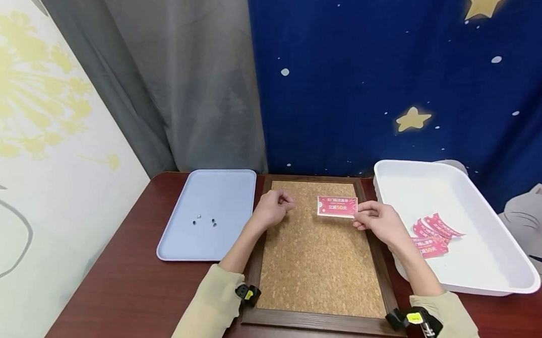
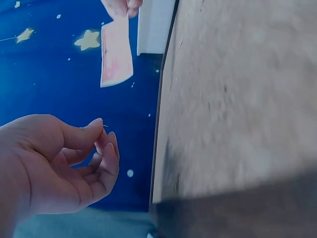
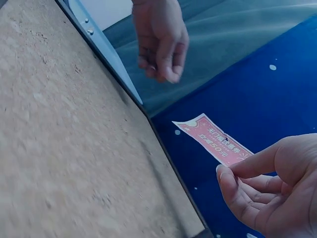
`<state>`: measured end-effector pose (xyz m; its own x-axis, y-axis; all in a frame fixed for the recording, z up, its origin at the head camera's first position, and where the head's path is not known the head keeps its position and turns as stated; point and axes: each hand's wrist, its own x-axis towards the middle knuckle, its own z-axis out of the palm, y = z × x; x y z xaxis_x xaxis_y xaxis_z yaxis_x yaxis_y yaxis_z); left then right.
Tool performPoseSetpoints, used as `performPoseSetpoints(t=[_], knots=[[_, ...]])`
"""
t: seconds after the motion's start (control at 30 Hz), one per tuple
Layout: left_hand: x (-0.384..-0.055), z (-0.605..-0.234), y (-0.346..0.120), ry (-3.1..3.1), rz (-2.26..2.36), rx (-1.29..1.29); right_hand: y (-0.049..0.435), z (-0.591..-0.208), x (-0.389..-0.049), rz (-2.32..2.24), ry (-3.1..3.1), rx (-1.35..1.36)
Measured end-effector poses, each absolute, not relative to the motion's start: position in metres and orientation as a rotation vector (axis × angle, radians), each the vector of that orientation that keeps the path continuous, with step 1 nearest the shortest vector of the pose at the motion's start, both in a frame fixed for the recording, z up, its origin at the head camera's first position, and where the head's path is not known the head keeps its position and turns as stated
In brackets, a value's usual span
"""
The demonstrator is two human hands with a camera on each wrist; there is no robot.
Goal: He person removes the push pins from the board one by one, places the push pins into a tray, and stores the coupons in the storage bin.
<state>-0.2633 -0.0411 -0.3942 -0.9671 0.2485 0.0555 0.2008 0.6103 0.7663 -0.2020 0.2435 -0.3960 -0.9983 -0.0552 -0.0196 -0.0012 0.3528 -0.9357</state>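
Observation:
My right hand pinches a pink paper coupon by its right end and holds it above the upper part of a framed cork board. My left hand is over the board's upper left, apart from the coupon. In the left wrist view its thumb and forefinger pinch a thumbtack; only the thin pin shows, and the head is hidden by the fingertips. The coupon bends slightly in the right wrist view.
Left of the board lies a light blue tray with several small thumbtacks on it. To the right stands a white tray holding several more pink coupons. Curtains hang behind the dark red table.

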Motion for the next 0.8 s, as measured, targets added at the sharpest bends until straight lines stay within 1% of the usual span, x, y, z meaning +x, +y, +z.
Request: performPoseSetpoints(t=[0.53,0.8], knots=[[-0.258,-0.411,-0.11,2.807,1.356,0.29,0.29,-0.385,-0.185,-1.7,2.658,0.025],[-0.259,-0.421,-0.142,2.863,1.293,0.198,0.316,-0.386,-0.177,-1.616,2.727,0.146]])
